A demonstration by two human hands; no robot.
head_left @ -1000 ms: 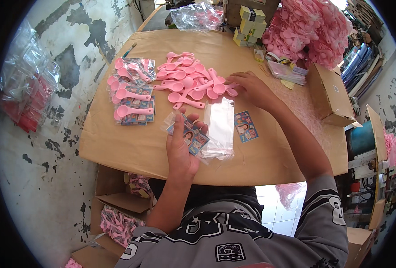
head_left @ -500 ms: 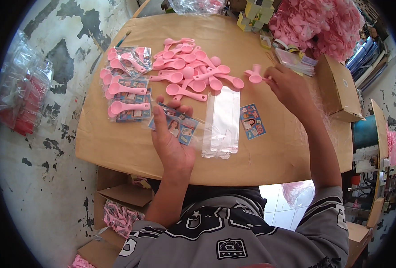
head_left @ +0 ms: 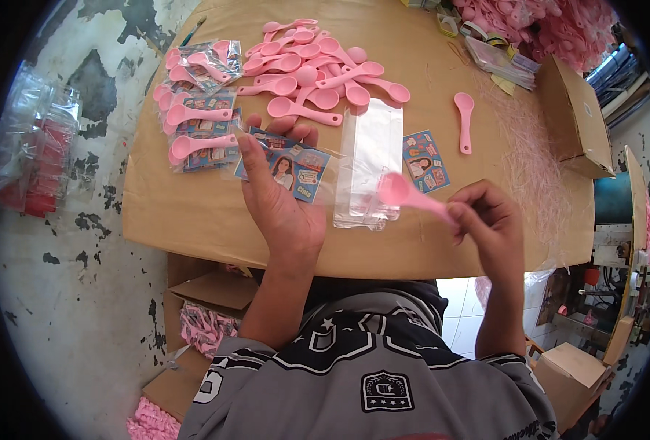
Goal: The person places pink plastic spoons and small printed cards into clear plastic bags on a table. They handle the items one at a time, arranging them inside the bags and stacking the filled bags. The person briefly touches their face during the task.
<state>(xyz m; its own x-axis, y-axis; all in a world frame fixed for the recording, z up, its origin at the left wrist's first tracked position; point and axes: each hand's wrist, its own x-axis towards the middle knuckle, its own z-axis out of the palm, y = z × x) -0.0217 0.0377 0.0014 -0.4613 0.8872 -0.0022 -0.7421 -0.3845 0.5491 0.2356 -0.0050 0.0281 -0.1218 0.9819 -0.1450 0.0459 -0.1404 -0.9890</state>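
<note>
My left hand is closed on a clear plastic bag with a blue printed card inside, held above the table. Between the thumb and fingers of my right hand is the handle of a pink measuring spoon. Its bowl points left, over the edge of a stack of clear plastic bags. A loose printed card lies right of that stack. Farther right, a single pink spoon rests on the table. Beyond my left hand is a heap of pink spoons.
Bagged cards with spoons overlap at the table's left side. A cardboard box stands at the right edge, near clear plastic packets. More pink spoons are massed at the far right. Open cartons sit below the table.
My right hand has moved nearer and brought a pink spoon toward the left hand. One spoon now lies alone at the right. The head view has shifted slightly; my left hand still holds the bag.
</note>
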